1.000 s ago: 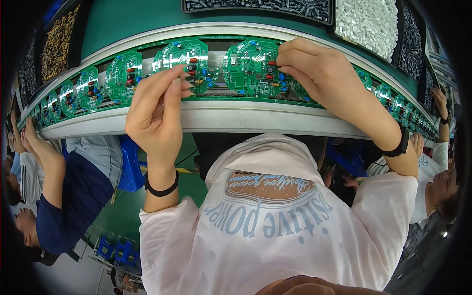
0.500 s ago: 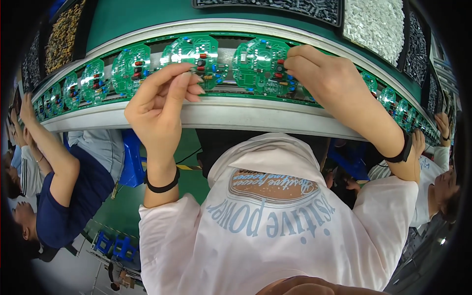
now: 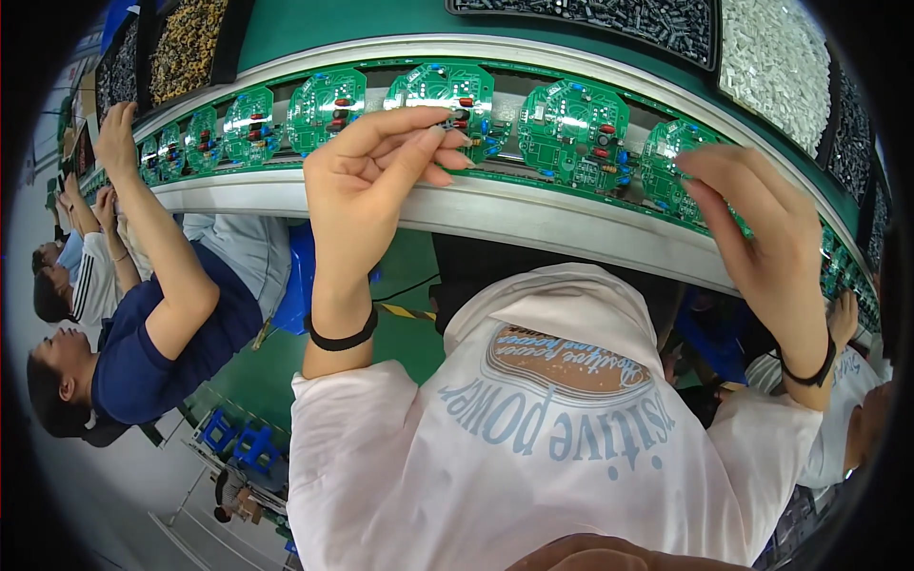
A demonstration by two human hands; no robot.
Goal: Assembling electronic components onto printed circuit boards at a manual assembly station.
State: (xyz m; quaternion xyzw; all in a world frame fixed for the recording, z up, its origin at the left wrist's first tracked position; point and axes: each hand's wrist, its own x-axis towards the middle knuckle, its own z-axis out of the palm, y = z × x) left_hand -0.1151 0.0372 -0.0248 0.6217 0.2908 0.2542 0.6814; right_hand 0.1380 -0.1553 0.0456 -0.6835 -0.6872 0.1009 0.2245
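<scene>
Pinching small dark part (image 3: 447, 122), left hand (image 3: 367, 176) at 12 o'clock over board (image 3: 443, 95). Right hand (image 3: 762, 238) at 2 o'clock, fingers loosely curled, nothing seen held. Part judged light, fragile-legged; best gripped by body.

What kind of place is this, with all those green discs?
Most likely an electronics assembly line. Round green circuit boards sit in a row along a conveyor rail, bins of small parts lie behind it, and other workers reach in alongside.
</scene>
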